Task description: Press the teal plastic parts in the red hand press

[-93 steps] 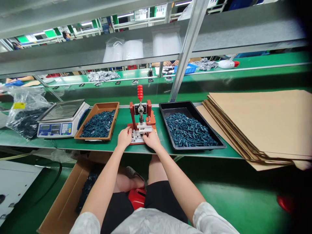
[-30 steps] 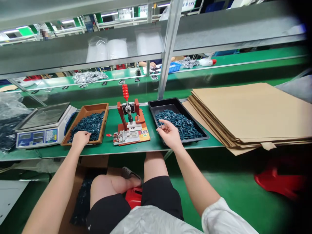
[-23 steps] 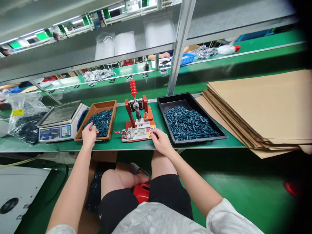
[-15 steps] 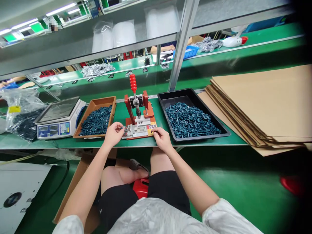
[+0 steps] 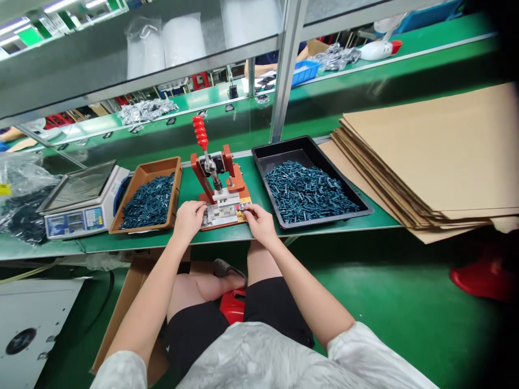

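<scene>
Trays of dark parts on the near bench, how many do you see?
2. The brown tray sits left of the red press, the black tray right of it. Others may be hidden beyond the frame.

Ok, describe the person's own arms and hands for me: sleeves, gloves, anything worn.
The left hand and right hand wear no gloves, and no watch, ring or band shows on the wrists or fingers. The forearms are uncovered too. The left sleeve and right sleeve are short and loose, of thin whitish fabric, and end near the elbows.
</scene>
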{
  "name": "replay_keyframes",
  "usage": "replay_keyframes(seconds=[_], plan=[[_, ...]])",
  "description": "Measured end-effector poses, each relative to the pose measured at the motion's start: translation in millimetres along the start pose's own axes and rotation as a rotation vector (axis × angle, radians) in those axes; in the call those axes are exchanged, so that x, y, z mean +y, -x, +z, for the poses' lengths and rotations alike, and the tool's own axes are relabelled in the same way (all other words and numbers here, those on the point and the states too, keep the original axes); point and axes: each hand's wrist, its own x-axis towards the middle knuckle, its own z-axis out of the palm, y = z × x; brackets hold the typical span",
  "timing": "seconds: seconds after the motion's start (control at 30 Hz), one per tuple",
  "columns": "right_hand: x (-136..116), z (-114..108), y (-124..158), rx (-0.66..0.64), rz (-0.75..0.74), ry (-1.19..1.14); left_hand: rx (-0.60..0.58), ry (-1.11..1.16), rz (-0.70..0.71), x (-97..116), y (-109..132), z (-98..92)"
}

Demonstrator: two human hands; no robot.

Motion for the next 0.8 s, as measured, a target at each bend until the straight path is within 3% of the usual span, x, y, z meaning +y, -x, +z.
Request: replay_keyframes(seconds=[0.13, 0.33, 0.63, 0.8], plan=[[3.5, 3.4, 0.4, 0.003, 0.027, -0.005, -0.076, 0.055, -0.014, 20.2, -3.9, 17.3], [-6.4, -1.7, 2.7, 0.000, -0.035, 0.078, -0.109, -0.068, -0.049, 39.9, -11.7, 41.3], [-0.2, 1.2, -4.2, -0.015, 0.054, 0.018, -0.151, -0.063, -0.109, 39.6, -19.9, 43.8], [-8.4, 9.1, -25.5, -0.101, -0.089, 0.151, -0.204, -0.031, -0.014, 36.1, -14.1, 36.9]])
